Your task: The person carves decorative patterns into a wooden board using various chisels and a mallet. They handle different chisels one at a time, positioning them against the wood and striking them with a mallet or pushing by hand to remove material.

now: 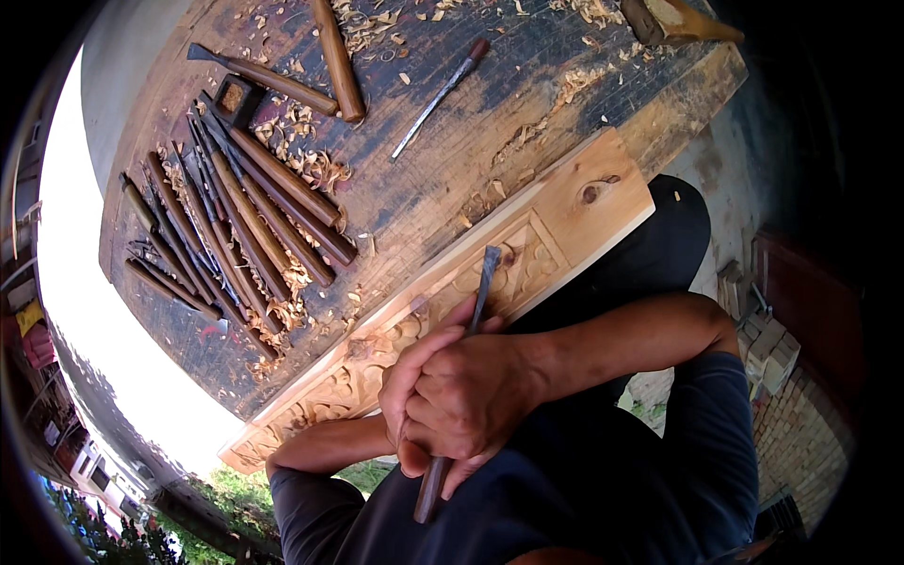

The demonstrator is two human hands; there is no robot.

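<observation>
Both my hands are clasped around one carving chisel [487,278]. Its metal blade points up and away over a carved wooden board [603,184], and its dark wooden handle sticks out below my fists. My right hand [476,391] lies on top with its fingers wrapped round. Partly covered by it, my left hand [400,377] grips from the left side. The board lies slantwise along the bench's near edge, with relief carving on its left and middle parts and a plain, knotted right end. Whether the blade tip touches the wood, I cannot tell.
A worn wooden bench [414,207] carries several carving tools [254,212] bunched at the left. A thin chisel [438,99] lies apart, with a thick wooden handle [337,61] to its left. A wooden mallet-like block [673,24] sits at the far right. Wood shavings [325,174] are scattered about.
</observation>
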